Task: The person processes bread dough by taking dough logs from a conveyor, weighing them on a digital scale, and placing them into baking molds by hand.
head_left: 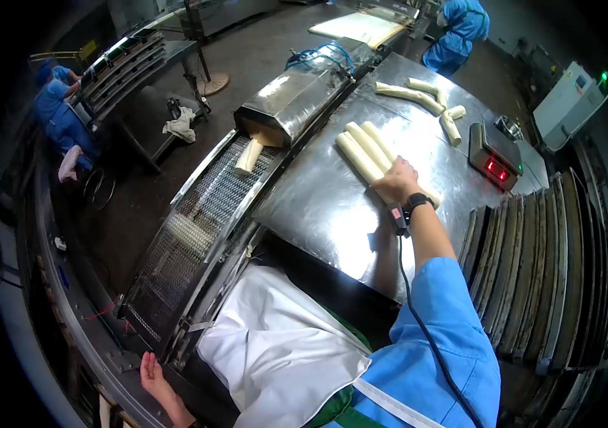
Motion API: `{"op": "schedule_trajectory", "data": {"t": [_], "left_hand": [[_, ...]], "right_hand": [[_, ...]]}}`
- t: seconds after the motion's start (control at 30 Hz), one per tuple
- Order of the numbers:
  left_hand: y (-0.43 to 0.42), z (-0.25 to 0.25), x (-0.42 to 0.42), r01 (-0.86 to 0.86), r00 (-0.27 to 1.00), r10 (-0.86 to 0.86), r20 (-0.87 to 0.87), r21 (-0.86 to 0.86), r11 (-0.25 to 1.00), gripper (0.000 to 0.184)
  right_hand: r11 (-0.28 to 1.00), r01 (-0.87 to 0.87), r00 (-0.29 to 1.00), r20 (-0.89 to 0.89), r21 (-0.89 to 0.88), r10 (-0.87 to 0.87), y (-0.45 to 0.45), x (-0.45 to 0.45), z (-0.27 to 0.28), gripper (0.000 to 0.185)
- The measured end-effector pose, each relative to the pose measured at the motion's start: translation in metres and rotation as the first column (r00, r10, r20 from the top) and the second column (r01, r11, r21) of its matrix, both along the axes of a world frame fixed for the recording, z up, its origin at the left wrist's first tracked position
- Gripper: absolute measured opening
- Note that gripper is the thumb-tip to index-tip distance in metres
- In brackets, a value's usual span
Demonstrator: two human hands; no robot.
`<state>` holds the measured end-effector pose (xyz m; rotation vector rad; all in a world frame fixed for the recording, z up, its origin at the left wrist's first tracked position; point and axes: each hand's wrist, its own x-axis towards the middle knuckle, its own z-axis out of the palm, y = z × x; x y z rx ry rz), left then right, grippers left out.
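Note:
Three long pale dough rolls [361, 153] lie side by side on the steel table. My right hand [397, 181] is over their near end, fingers curled down onto them; part of the rolls is hidden under it. A watch and a small cabled device are on that wrist. My left hand [155, 379] is low at the left, beside the near end of the mesh conveyor [193, 221], with fingers stretched out and nothing in it. Another dough roll [249, 157] sits on the conveyor at the mouth of the metal-covered machine [297, 93].
Several more dough rolls [418, 96] lie at the table's far side. A scale [495, 157] with a red display stands at its right edge. Stacked trays [532, 271] rise at my right. Two people in blue work farther off, one at left [61, 114], one at the back [461, 32].

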<state>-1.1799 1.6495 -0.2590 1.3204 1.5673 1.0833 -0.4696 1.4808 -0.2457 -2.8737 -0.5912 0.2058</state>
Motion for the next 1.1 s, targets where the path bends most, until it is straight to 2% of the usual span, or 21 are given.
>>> {"op": "schedule_trajectory", "data": {"t": [0.03, 0.07, 0.13, 0.27, 0.33, 0.4, 0.43, 0.47, 0.5, 0.6, 0.7, 0.77, 0.87, 0.9, 0.93, 0.97, 1.0, 1.03, 1.1], "left_hand": [[0.002, -0.004, 0.001, 0.029, 0.999, -0.029, 0.036, 0.003, 1.0, 0.04], [0.005, -0.008, 0.005, 0.055, 0.995, -0.055, 0.08, 0.011, 0.998, 0.04], [0.01, -0.011, 0.021, 0.063, 0.993, -0.066, 0.101, 0.041, 0.997, 0.039], [0.013, 0.005, 0.057, 0.175, 0.979, -0.18, 0.094, 0.054, 0.983, 0.037], [0.017, 0.01, 0.059, 0.2, 0.976, -0.205, 0.078, 0.07, 0.977, 0.037], [0.015, 0.014, 0.05, 0.266, 0.963, -0.267, 0.024, 0.026, 0.964, 0.036], [0.012, 0.016, 0.045, 0.268, 0.963, -0.268, 0.003, 0.029, 0.963, 0.037], [0.013, 0.013, 0.038, 0.271, 0.963, -0.271, 0.005, 0.033, 0.962, 0.037], [0.014, 0.007, 0.029, 0.213, 0.977, -0.214, 0.023, 0.022, 0.977, 0.038], [0.023, -0.011, 0.012, 0.125, 0.991, -0.125, 0.051, 0.003, 0.992, 0.039], [0.032, -0.008, 0.023, 0.068, 0.996, -0.068, 0.056, 0.007, 0.998, 0.038], [0.045, -0.007, 0.039, 0.196, 0.976, -0.2, 0.09, 0.053, 0.979, 0.037], [0.062, -0.002, 0.074, 0.352, 0.924, -0.362, 0.122, 0.095, 0.931, 0.034], [0.068, -0.002, 0.083, 0.4, 0.914, -0.403, 0.05, 0.055, 0.915, 0.033], [0.071, -0.001, 0.095, 0.444, 0.891, -0.45, 0.057, 0.091, 0.891, 0.033], [0.073, 0.0, 0.111, 0.466, 0.875, -0.478, 0.082, 0.128, 0.875, 0.032], [0.074, 0.007, 0.124, 0.482, 0.876, -0.482, -0.021, 0.075, 0.873, 0.032], [0.079, 0.005, 0.136, 0.509, 0.861, -0.508, -0.039, 0.066, 0.858, 0.032], [0.085, 0.005, 0.163, 0.547, 0.837, -0.547, -0.019, 0.054, 0.835, 0.033]], "right_hand": [[0.998, -0.039, 0.996, -0.075, 0.048, 0.043, 0.0, -0.001, -0.002, 0.093], [0.998, -0.02, 1.0, -0.008, 0.058, 0.02, 0.003, -0.009, -0.011, 0.097], [0.989, -0.121, 0.992, -0.006, 0.09, 0.122, -0.001, -0.03, -0.002, 0.101], [0.943, -0.323, 0.945, 0.088, 0.087, 0.315, -0.019, -0.055, -0.009, 0.112], [0.922, -0.386, 0.921, 0.057, 0.008, 0.385, -0.035, -0.06, 0.002, 0.118], [0.961, -0.261, 0.961, 0.064, -0.098, 0.267, -0.047, -0.059, 0.008, 0.12], [0.961, -0.259, 0.962, 0.069, -0.097, 0.266, -0.049, -0.056, 0.012, 0.12], [0.982, -0.161, 0.987, -0.014, -0.101, 0.16, -0.048, -0.053, 0.016, 0.121], [0.992, -0.063, 0.994, -0.096, -0.113, 0.053, -0.048, -0.051, 0.02, 0.121], [0.998, -0.004, 0.999, -0.049, -0.061, 0.001, -0.042, -0.064, 0.011, 0.121], [0.987, -0.145, 0.989, 0.025, -0.067, 0.147, -0.045, -0.091, 0.008, 0.112], [0.956, -0.279, 0.956, 0.069, -0.096, 0.286, -0.054, -0.101, -0.005, 0.105], [0.92, -0.376, 0.917, 0.096, -0.108, 0.386, -0.076, -0.123, -0.002, 0.103], [0.926, -0.353, 0.924, 0.108, -0.135, 0.368, -0.082, -0.13, -0.002, 0.101], [0.931, -0.346, 0.929, 0.098, -0.115, 0.357, -0.09, -0.135, -0.002, 0.097], [0.946, -0.322, 0.939, 0.116, -0.045, 0.325, -0.098, -0.139, -0.007, 0.095], [0.954, -0.298, 0.948, 0.129, 0.027, 0.292, -0.105, -0.143, -0.012, 0.093], [0.943, -0.331, 0.937, 0.12, 0.018, 0.327, -0.107, -0.146, -0.018, 0.093], [0.962, -0.233, 0.955, 0.219, 0.145, 0.198, -0.11, -0.147, -0.027, 0.092]]}}
